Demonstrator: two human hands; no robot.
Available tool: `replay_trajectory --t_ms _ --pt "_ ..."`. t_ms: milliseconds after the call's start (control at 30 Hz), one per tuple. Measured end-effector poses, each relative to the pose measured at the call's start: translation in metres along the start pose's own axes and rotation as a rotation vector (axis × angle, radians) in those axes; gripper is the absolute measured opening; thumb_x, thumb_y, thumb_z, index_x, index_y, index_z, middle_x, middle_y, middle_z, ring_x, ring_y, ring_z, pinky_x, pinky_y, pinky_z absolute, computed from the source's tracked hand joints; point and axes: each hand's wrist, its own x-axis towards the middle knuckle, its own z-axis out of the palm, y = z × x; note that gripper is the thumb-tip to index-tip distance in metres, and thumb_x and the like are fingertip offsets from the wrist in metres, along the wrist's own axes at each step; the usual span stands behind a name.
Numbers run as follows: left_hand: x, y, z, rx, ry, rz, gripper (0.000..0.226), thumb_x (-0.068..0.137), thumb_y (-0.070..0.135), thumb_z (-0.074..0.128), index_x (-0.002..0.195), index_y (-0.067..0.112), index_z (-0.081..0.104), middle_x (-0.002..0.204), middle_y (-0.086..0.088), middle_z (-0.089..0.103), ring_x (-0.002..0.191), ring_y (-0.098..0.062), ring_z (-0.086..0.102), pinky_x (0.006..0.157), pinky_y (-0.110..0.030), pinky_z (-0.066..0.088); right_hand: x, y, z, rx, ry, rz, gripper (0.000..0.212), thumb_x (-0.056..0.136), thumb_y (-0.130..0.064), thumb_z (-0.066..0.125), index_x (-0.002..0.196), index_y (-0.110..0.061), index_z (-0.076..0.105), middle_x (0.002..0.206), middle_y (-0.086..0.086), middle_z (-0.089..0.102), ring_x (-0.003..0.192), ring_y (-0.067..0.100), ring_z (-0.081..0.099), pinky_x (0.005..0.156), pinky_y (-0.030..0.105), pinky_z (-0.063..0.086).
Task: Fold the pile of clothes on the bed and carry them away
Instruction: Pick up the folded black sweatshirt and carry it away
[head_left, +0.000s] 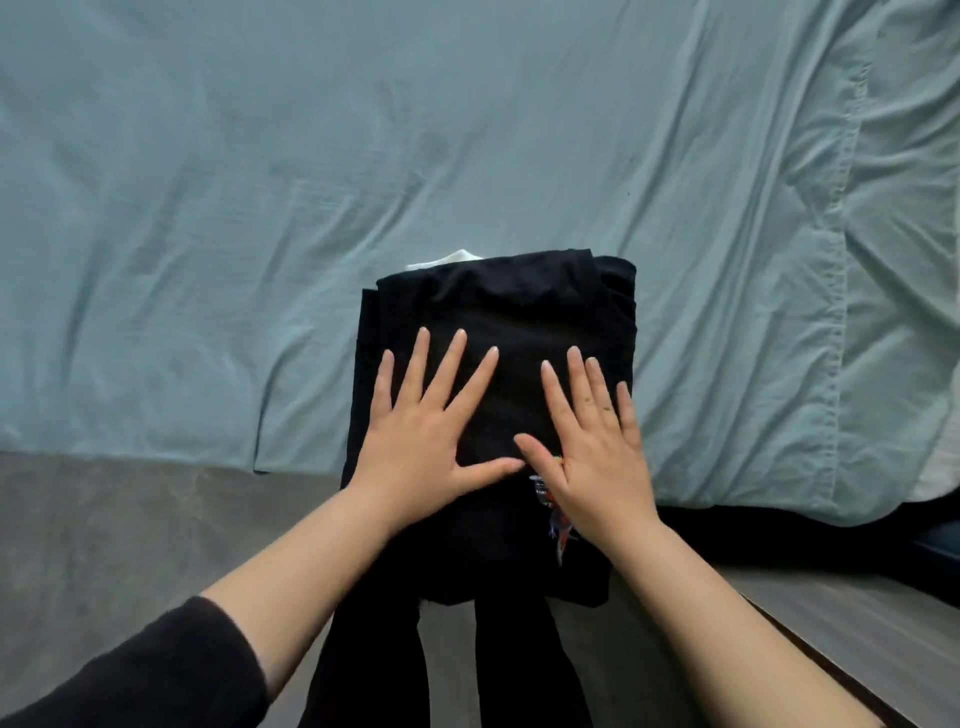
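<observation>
Two hands lie flat on a folded stack of black clothes (519, 312) at the near edge of the bed (779, 467). The left hand (415, 441) presses the stack's left half with its fingers spread wide. The right hand (597, 457) presses the right half, fingers straight and closer together. The two thumbs nearly meet at the middle. Neither grip holds anything: both are wide, palms down on the cloth. A white cloth (452, 258) peeks out from under the stack at its far left corner. The wrinkled teal sheet (260, 208) covers the bed all around. A small coloured print (558, 525) shows on black fabric just below the right hand; whether that fabric belongs to the stack cannot be told. A black sleeve (156, 670) covers the left forearm, above the grey floor (130, 519).
</observation>
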Motion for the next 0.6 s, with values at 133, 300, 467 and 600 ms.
replay_trajectory --t_ms 133,300,467,600 --pt "-0.006 -0.024 0.020 0.120 -0.439 -0.025 0.123 0.062 0.095 0.036 0.133 0.036 -0.046 0.151 0.003 -0.041 0.137 -0.024 -0.038 0.118 -0.053 -0.010 -0.007 0.021 0.025 -0.124 -0.353 0.060 0.085 0.081 -0.080 0.010 0.135 -0.036 -0.038 0.148 -0.006 -0.041 0.143 0.013 -0.028 0.119 0.038 -0.013" --pt "-0.002 -0.021 -0.003 0.119 -0.496 -0.011 0.127 0.068 0.078 0.059 0.144 0.035 -0.034 0.156 0.005 -0.033 0.147 -0.026 -0.022 0.118 -0.053 0.000 -0.002 0.007 0.002 -0.146 -0.381 0.078 0.088 0.085 -0.077 0.018 0.146 -0.033 -0.026 0.156 -0.006 -0.028 0.146 0.012 -0.019 0.120 0.041 0.000" --pt "-0.015 -0.008 -0.072 0.110 -0.295 -0.155 0.040 0.097 0.043 0.041 0.133 0.026 0.048 0.132 0.002 0.057 0.129 -0.020 0.046 0.117 -0.046 0.015 0.000 -0.023 -0.073 -0.075 -0.248 0.109 0.036 0.099 -0.040 0.038 0.127 -0.024 0.054 0.130 -0.001 0.058 0.112 0.022 0.058 0.092 0.035 0.045" --pt "-0.031 -0.009 -0.132 0.125 -0.209 -0.266 0.033 0.098 0.039 0.038 0.125 0.028 0.052 0.120 0.005 0.063 0.122 -0.017 0.051 0.117 -0.046 0.012 -0.009 -0.039 -0.135 -0.010 -0.142 0.160 0.030 0.099 -0.036 0.039 0.119 -0.026 0.059 0.107 -0.005 0.067 0.098 0.021 0.062 0.081 0.033 0.047"
